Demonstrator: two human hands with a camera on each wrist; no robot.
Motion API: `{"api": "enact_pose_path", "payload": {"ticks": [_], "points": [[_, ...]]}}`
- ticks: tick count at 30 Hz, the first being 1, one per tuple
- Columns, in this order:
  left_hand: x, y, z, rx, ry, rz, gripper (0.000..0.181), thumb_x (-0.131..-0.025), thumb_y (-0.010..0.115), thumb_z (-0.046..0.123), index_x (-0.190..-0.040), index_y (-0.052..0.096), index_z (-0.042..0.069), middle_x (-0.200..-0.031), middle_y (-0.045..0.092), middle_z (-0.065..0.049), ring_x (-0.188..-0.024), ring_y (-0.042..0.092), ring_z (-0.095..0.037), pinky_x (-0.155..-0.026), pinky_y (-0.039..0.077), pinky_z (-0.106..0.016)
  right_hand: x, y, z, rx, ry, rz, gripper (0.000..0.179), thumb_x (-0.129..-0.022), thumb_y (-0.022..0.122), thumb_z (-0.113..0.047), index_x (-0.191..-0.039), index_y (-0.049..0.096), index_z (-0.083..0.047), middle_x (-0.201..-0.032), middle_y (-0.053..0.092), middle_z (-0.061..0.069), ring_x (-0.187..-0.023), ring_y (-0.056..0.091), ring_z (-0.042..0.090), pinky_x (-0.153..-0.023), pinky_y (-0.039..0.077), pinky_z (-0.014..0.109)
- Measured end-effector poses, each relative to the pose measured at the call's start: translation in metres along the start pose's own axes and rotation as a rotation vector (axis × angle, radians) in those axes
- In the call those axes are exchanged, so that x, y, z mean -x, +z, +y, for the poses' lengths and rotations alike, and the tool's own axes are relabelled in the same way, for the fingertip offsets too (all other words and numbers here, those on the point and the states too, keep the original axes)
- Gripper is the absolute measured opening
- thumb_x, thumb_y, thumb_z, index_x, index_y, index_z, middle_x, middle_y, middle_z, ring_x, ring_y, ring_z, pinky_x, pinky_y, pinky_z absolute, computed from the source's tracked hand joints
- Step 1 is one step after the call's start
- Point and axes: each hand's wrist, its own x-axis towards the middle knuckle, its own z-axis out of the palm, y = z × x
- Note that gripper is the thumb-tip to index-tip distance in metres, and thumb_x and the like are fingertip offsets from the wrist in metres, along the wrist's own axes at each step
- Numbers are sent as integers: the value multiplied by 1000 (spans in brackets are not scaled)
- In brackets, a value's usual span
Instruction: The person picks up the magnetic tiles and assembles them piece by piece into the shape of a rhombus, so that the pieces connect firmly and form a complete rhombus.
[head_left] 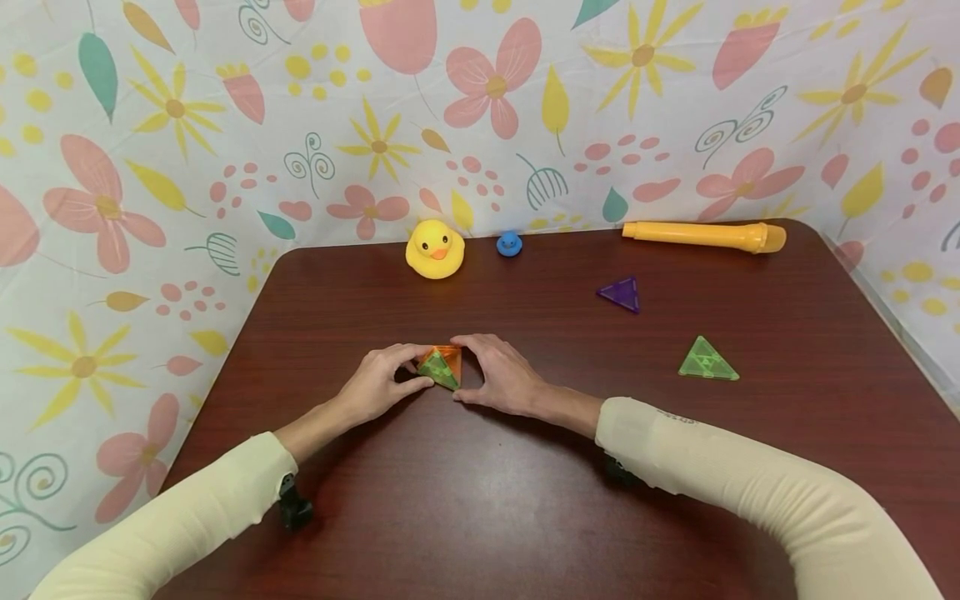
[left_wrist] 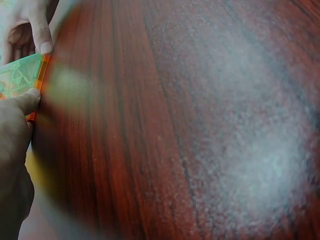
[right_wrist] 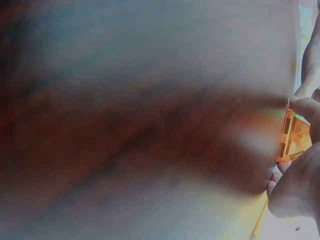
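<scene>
Orange translucent magnetic tile [head_left: 453, 360] set low on the surface [head_left: 480, 500], left of its middle, between both hands. Green triangular tile [head_left: 438, 369] seen at its near-left side; in the left wrist view it is tilted up, with an orange strip running along its lower edge. Exact joining of the two is hidden by fingers.

Left side of the orange tile is pinched by the left hand [head_left: 381, 383], thumb on the near side, fingers at the far side; in the left wrist view the thumb tip is laid on the orange edge. Right side is gripped by the right hand [head_left: 501, 375], thumb set at the near corner, index finger at the far corner, palm held apart from the tile.

Cream sleeves [head_left: 697, 442] are worn on both arms; a black wrist device [head_left: 295, 502] is seen below the left cuff.

Farther out, to the right: second green triangle [head_left: 707, 360] lying flat, well apart from the hands; purple triangle [head_left: 622, 294] beyond it, leftward. Along the back edge, left to right: yellow rubber duck [head_left: 435, 252], small blue duck [head_left: 509, 243], yellow-orange toy microphone [head_left: 701, 236] laid lengthwise. Behind, a floral-printed cloth [head_left: 495, 175] is hung.
</scene>
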Motion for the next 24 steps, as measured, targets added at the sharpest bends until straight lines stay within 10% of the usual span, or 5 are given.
{"api": "enact_pose_path", "payload": {"ticks": [24], "points": [[-3,0,-1,3,49,-15,43,-94,85,15,-134,70,8,-127,71,-4,-96,67,-15,-82,59,-33,-4,-13,2,-114,28,-92,63,-94,78,-6,-151,53,2,-151,56,17,-144,47,39,-117,41,53]]}}
